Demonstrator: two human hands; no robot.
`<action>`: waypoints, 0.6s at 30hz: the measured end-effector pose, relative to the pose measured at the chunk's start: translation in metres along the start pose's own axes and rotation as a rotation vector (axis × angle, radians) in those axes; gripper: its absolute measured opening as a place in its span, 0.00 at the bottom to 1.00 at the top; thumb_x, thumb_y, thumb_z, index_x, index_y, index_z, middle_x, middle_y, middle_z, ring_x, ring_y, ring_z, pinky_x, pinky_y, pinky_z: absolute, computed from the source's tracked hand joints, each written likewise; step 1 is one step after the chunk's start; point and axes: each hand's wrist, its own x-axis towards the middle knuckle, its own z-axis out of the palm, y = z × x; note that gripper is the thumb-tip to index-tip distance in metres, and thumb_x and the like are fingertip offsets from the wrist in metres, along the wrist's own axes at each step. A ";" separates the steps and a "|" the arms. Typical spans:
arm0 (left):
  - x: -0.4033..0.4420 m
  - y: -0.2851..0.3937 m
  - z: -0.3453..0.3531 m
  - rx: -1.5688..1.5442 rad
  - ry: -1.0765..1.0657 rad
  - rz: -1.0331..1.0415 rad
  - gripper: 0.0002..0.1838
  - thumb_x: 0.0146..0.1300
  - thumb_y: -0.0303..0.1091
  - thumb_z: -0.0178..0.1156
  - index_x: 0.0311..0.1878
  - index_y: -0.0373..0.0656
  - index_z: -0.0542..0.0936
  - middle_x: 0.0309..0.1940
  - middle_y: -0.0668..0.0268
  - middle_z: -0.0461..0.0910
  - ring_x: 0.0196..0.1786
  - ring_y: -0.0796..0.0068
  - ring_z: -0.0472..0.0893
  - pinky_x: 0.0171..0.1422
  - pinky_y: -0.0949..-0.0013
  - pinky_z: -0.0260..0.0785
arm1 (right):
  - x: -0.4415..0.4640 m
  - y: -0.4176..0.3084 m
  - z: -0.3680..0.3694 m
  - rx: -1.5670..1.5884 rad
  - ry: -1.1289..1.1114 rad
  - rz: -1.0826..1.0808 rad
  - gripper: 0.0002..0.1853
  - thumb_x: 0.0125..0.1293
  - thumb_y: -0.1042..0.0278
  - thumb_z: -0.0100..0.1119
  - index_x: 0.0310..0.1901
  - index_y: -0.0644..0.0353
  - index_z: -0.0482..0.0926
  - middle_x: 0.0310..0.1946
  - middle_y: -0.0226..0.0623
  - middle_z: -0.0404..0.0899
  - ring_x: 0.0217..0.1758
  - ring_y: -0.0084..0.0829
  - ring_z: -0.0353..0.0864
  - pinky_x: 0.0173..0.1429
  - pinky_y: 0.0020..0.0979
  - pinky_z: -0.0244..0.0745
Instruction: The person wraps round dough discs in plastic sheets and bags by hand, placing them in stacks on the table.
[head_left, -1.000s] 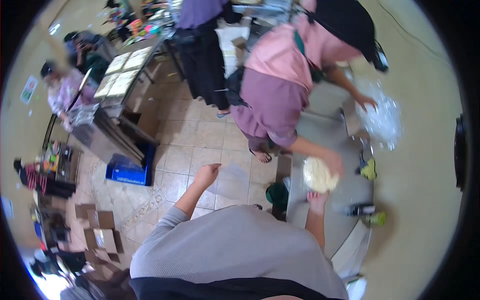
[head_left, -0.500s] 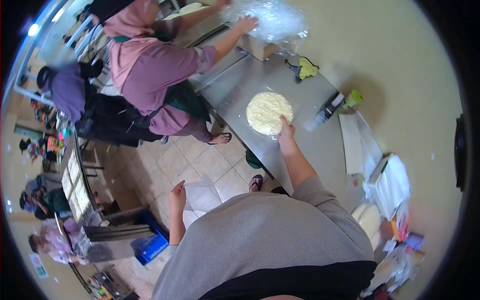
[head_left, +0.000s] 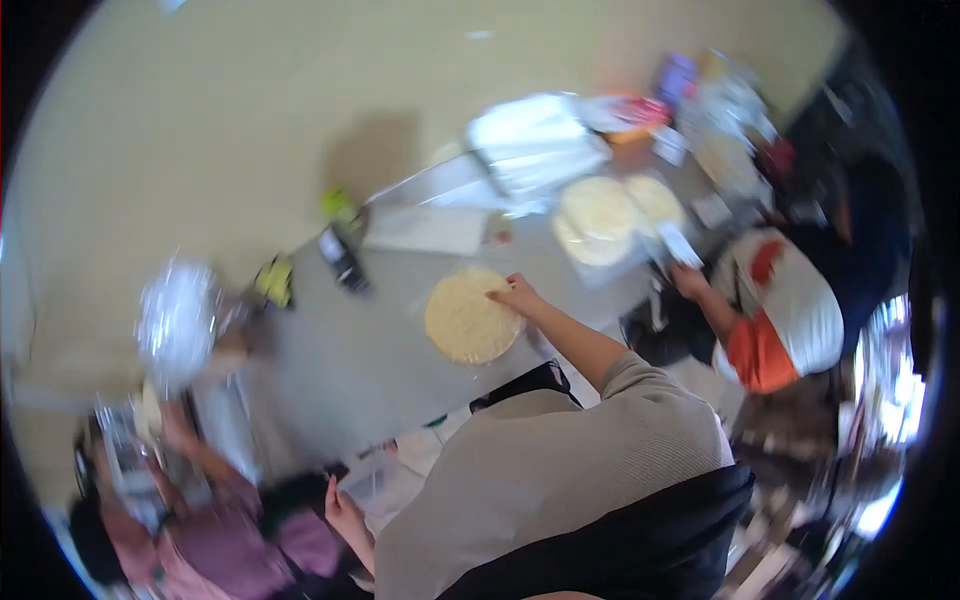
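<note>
A pale, round, flat disc of food (head_left: 466,318), apparently a dough or flatbread round in clear plastic, is held over the metal table. My right hand (head_left: 516,297) grips its right edge, thumb on top. Low in front of my body, my left hand (head_left: 346,512) is closed at the fingertips on a translucent plastic sheet (head_left: 378,482) that hangs beside it. The picture is blurred, so the disc's surface detail is hard to make out.
Similar pale rounds (head_left: 597,222) lie on the metal table (head_left: 330,385), near a white plastic-wrapped bundle (head_left: 535,145). A dark bottle (head_left: 342,258), yellow-green cloth (head_left: 273,281) and clear plastic pile (head_left: 180,320) are leftward. One person (head_left: 790,300) stands right, another (head_left: 225,540) at lower left.
My view has swung right, bringing the stacked rounds and another person into sight. The disc, still in my right hand, is now nearer those rounds. My left hand keeps the sheet.
</note>
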 end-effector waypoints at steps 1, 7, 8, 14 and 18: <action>0.015 0.016 0.015 -0.041 -0.050 0.024 0.17 0.66 0.27 0.48 0.57 0.39 0.76 0.22 0.75 0.72 0.19 0.89 0.63 0.22 0.80 0.55 | 0.015 0.025 -0.012 0.032 -0.046 0.048 0.40 0.43 0.46 0.73 0.51 0.67 0.70 0.41 0.49 0.78 0.43 0.39 0.80 0.47 0.36 0.76; 0.105 0.100 0.080 0.084 -0.437 0.056 0.19 0.66 0.29 0.46 0.59 0.43 0.74 0.13 0.80 0.57 0.14 0.89 0.56 0.17 0.81 0.49 | -0.032 0.025 -0.050 -0.090 0.038 -0.030 0.38 0.45 0.46 0.69 0.54 0.66 0.72 0.48 0.50 0.76 0.51 0.43 0.76 0.53 0.37 0.73; 0.115 0.113 0.097 0.100 -0.448 0.114 0.19 0.66 0.29 0.47 0.59 0.43 0.74 0.14 0.80 0.56 0.14 0.89 0.56 0.17 0.81 0.49 | -0.034 0.029 -0.040 -0.058 0.120 -0.149 0.39 0.46 0.48 0.69 0.56 0.65 0.71 0.52 0.50 0.74 0.55 0.43 0.74 0.55 0.37 0.72; 0.154 0.152 0.173 0.194 -0.520 0.458 0.19 0.65 0.29 0.47 0.57 0.38 0.75 0.23 0.70 0.73 0.16 0.85 0.62 0.18 0.77 0.53 | -0.078 -0.004 -0.030 0.850 -0.303 0.143 0.34 0.55 0.60 0.61 0.63 0.63 0.63 0.56 0.42 0.71 0.57 0.37 0.73 0.59 0.38 0.70; 0.202 0.115 0.209 0.244 -0.381 0.931 0.18 0.66 0.30 0.47 0.56 0.39 0.76 0.26 0.68 0.75 0.18 0.83 0.62 0.20 0.76 0.55 | -0.061 -0.016 -0.054 1.024 -0.508 0.143 0.31 0.58 0.61 0.58 0.62 0.62 0.64 0.56 0.41 0.71 0.56 0.36 0.74 0.58 0.37 0.71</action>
